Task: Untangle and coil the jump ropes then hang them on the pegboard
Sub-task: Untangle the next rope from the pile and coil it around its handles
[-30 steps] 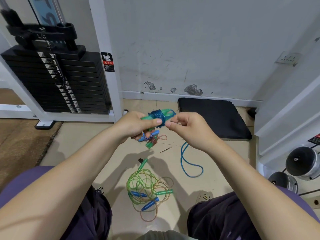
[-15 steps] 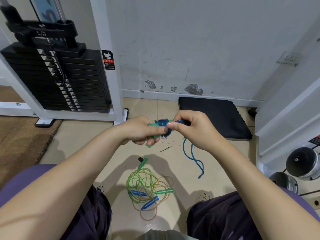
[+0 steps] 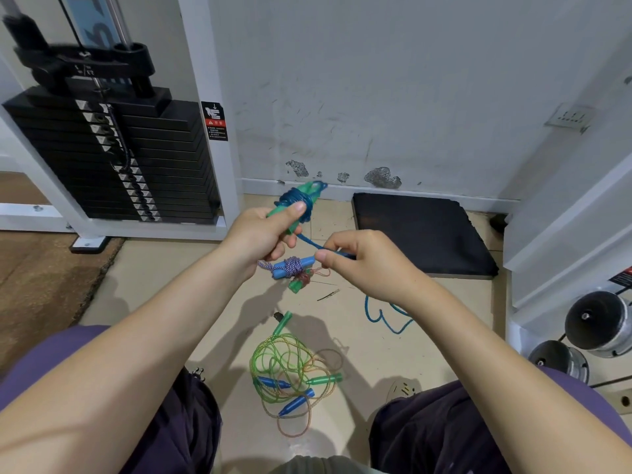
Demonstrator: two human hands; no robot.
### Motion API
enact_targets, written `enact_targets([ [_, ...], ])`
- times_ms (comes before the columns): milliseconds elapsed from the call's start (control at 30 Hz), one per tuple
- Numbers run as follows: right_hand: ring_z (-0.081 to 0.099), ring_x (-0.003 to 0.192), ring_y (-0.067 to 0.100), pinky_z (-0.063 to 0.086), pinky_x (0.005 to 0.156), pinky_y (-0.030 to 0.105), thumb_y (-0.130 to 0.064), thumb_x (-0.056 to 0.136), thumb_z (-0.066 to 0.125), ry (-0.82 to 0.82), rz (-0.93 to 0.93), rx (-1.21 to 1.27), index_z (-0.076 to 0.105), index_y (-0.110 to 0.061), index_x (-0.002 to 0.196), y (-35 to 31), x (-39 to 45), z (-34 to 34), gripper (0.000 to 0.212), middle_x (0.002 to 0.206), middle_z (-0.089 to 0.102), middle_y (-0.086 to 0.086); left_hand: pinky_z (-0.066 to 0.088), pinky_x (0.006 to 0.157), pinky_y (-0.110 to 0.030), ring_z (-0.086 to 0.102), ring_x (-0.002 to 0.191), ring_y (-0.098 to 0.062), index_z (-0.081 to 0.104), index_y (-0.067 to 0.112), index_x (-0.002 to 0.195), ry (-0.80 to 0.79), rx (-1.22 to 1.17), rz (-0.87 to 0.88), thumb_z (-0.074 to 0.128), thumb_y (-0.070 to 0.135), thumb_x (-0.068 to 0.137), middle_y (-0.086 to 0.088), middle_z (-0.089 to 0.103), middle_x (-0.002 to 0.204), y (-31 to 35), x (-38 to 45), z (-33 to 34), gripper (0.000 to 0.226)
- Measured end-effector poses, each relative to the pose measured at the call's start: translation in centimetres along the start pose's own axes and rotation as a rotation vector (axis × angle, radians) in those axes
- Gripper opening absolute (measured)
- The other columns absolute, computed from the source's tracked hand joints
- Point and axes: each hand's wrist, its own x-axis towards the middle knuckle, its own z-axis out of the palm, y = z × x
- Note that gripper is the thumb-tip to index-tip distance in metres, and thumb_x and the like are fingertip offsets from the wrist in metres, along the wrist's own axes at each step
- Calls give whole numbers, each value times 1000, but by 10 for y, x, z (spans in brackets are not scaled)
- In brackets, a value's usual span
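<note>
From the head view, the left hand (image 3: 260, 236) has its fingers curled round the green handles (image 3: 290, 208), thumb pressed along the top, and holds them tilted up and away toward the wall. Blue rope (image 3: 297, 199) is wound in tight turns round the upper part of the handles, just above the thumb. A free strand runs from that coil down to the right hand (image 3: 367, 263), which pinches it between thumb and forefinger, the other fingers curled in; the strand passes behind this hand and its loose end (image 3: 384, 318) lies in loops on the floor (image 3: 154, 285). Both forearms reach forward from the lower corners, the hands close but apart, left higher than right. Below them on the floor lie two coiled ropes, a blue-handled one (image 3: 290, 266) touching a green-handled one (image 3: 299, 282). Nearer the knees sits a tangle (image 3: 290, 374) of green and orange ropes with green and blue handles.
</note>
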Motion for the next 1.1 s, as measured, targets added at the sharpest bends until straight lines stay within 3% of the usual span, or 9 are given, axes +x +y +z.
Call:
enact_targets([
  [100, 48, 55, 3, 42, 60, 28, -33, 95, 62, 78, 5, 23, 65, -26, 74, 5, 0, -10, 22, 59, 58, -10, 23, 34, -16, 32, 32, -9, 67, 6, 77, -29, 96, -46, 72, 44, 86, 0, 54, 48, 2, 1, -4, 40],
  [333, 48, 52, 2, 41, 57, 23, -27, 95, 63, 121, -30, 89, 63, -28, 71, 8, -2, -16, 24, 55, 54, -15, 23, 36, -15, 33, 33, -11, 66, 6, 77, -141, 261, -93, 71, 47, 86, -3, 56, 52, 0, -1, 2, 42],
  [500, 52, 63, 8, 41, 61, 25, -25, 94, 64, 175, -6, 79, 70, -17, 81, 15, -1, -22, 17, 68, 64, -4, 25, 36, -17, 34, 32, -8, 65, 3, 80, -446, 319, -189, 66, 46, 89, -6, 56, 56, 1, -6, 5, 43],
  [600, 44, 56, 1, 35, 56, 17, -21, 92, 66, 217, 31, 135, 69, -19, 75, 18, -1, -28, 17, 58, 57, -12, 25, 37, -16, 32, 32, -7, 64, 3, 81, -540, 279, -172, 64, 48, 89, -5, 54, 57, 3, -8, 6, 45],
  [667, 46, 56, 1, 39, 57, 20, -20, 90, 69, 232, 42, 156, 71, -22, 76, 17, -1, -29, 15, 58, 59, -12, 25, 38, -16, 32, 32, -7, 64, 5, 80, -573, 297, -173, 64, 50, 85, -4, 54, 57, 5, -9, 5, 46],
  [867, 62, 73, 14, 49, 67, 25, -17, 89, 71, 171, -29, 153, 78, -13, 86, 11, -5, -20, 9, 76, 71, -2, 27, 46, -22, 34, 35, -8, 66, 11, 75, -696, 484, -211, 63, 60, 77, -1, 54, 53, 8, -14, 2, 49],
  [933, 60, 76, 11, 46, 69, 20, -16, 89, 71, 189, -34, 194, 78, -9, 86, 11, -4, -19, 10, 79, 67, -4, 28, 48, -22, 34, 36, -9, 66, 13, 73, -719, 480, -197, 62, 61, 77, 0, 52, 52, 8, -16, 3, 49],
  [1033, 56, 77, 17, 43, 73, 26, -15, 91, 68, 157, -19, 203, 73, -9, 80, 12, -3, -11, 13, 80, 61, 0, 31, 56, -27, 35, 39, -11, 66, 14, 71, -750, 523, -165, 65, 61, 79, 1, 50, 49, 8, -18, 5, 48],
  [1100, 50, 69, 10, 41, 67, 26, -17, 94, 64, 84, 1, 210, 67, -13, 78, 12, -3, -5, 18, 74, 58, -2, 33, 59, -29, 36, 40, -11, 65, 14, 72, -756, 573, -145, 67, 62, 79, 1, 50, 48, 8, -20, 6, 49],
])
